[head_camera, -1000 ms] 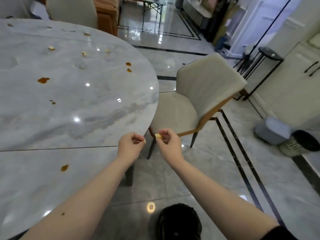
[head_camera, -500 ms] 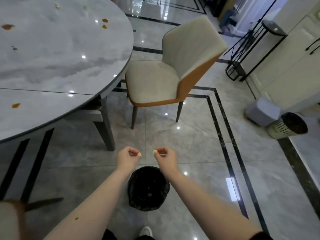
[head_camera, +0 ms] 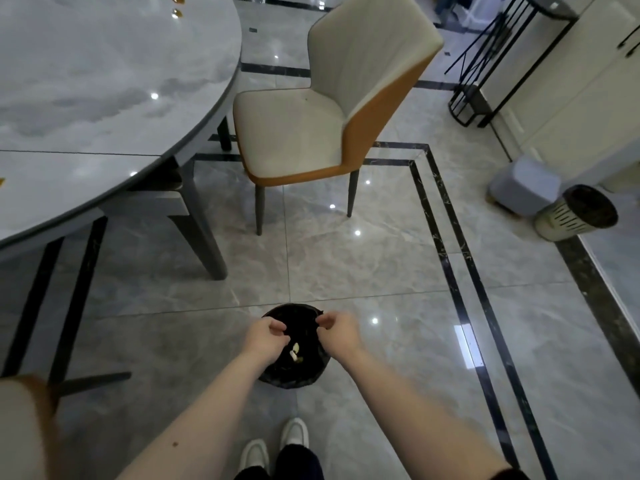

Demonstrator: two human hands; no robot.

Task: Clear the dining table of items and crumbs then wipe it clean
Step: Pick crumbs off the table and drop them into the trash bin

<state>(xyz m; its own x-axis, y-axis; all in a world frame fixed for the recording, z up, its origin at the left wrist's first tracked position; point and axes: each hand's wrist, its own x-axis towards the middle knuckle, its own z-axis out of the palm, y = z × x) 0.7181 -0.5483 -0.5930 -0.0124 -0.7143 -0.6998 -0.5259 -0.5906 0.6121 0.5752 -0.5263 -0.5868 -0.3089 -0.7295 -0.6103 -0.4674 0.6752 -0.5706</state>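
Hands, both mine, over the bin (head_camera: 294,367) on the floor.

1. Left hand (head_camera: 266,336): fingers curled in toward the thumb, held above the bin's left rim. I see nothing plainly between the fingertips, so I cannot tell whether it pinches a crumb or is empty. I judge it sits there so that whatever it lets go falls into the liner and not onto the tiles.

2. Scraps (head_camera: 295,351): pale bits in the dark of the bin, between the two hands. Whether they are lying at the bottom or falling I cannot tell.

3. Right hand (head_camera: 337,329): fingers likewise curled, thumb and fingertips close together above the right rim. Contents not visible; state of grip I cannot tell.

4. Table (head_camera: 104,81): upper left, well apart from the bin. Orange bits (head_camera: 178,5) lie near its far edge and one more shows at the left border, so I judge the clearing to be unfinished and the wiping not yet begun.

5. Chair (head_camera: 329,109): cream seat, orange shell, just beside the table's curved edge, turned away from it.

6. Second bin (head_camera: 576,213): striped, far right by the cabinets, near a grey stool (head_camera: 523,185). No cloth in view.
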